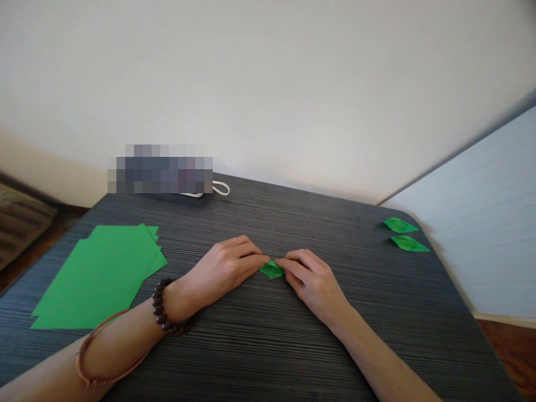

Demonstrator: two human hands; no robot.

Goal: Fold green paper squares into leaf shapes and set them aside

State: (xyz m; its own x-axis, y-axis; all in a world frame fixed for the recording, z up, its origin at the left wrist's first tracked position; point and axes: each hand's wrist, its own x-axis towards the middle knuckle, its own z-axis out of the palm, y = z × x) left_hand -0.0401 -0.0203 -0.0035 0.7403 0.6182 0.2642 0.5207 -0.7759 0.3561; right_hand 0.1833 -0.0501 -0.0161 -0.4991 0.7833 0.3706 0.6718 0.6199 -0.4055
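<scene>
A small folded piece of green paper (271, 270) lies on the dark striped table (268, 346) near its middle. My left hand (221, 269) rests on the table with its fingertips pressed together on the paper's left end. My right hand (312, 280) pinches the paper's right end, fingers curled. Most of the paper is hidden under the fingers. A bead bracelet and a thin bangle sit on my left wrist and forearm.
A stack of flat green paper sheets (100, 273) lies at the left of the table. Two finished folded green pieces (400, 225) (409, 243) lie at the far right edge. A blurred-out object with a white cord (220, 188) sits at the back. A pale panel stands to the right.
</scene>
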